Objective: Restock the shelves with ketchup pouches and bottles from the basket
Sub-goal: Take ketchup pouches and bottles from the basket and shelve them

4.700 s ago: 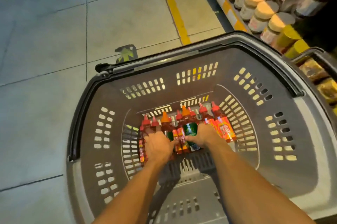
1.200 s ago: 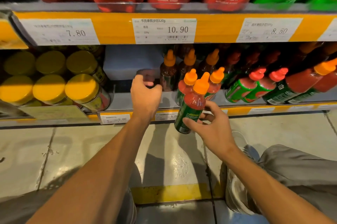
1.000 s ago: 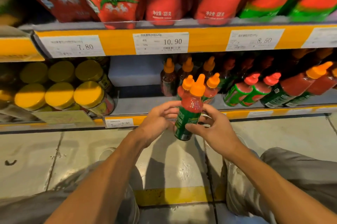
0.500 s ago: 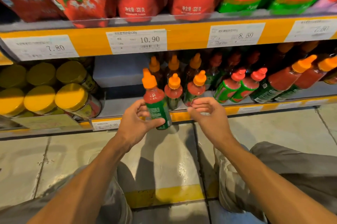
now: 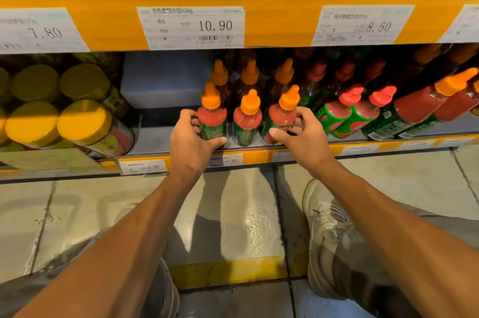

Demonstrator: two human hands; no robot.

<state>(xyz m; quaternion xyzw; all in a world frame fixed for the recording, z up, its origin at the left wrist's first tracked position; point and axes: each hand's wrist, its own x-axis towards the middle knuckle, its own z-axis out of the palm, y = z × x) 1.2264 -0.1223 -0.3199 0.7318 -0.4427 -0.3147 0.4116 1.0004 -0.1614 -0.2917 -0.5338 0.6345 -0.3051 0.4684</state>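
Placing step: left hand (image 5: 193,141) clamped around green-labelled, orange-capped plastic ketchup bottle (image 5: 212,120) standing at grey shelf (image 5: 155,140) front edge; right hand (image 5: 302,136) fingers apart, touching neighbouring bottle (image 5: 281,118); next, release and align row.

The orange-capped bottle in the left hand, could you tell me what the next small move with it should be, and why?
Probably let go of it. The left hand grips the orange-capped bottle, which looks already upright at the front of the lower shelf, level with the two matching bottles to its right. The right hand curls by the third bottle's side; contact is unclear.
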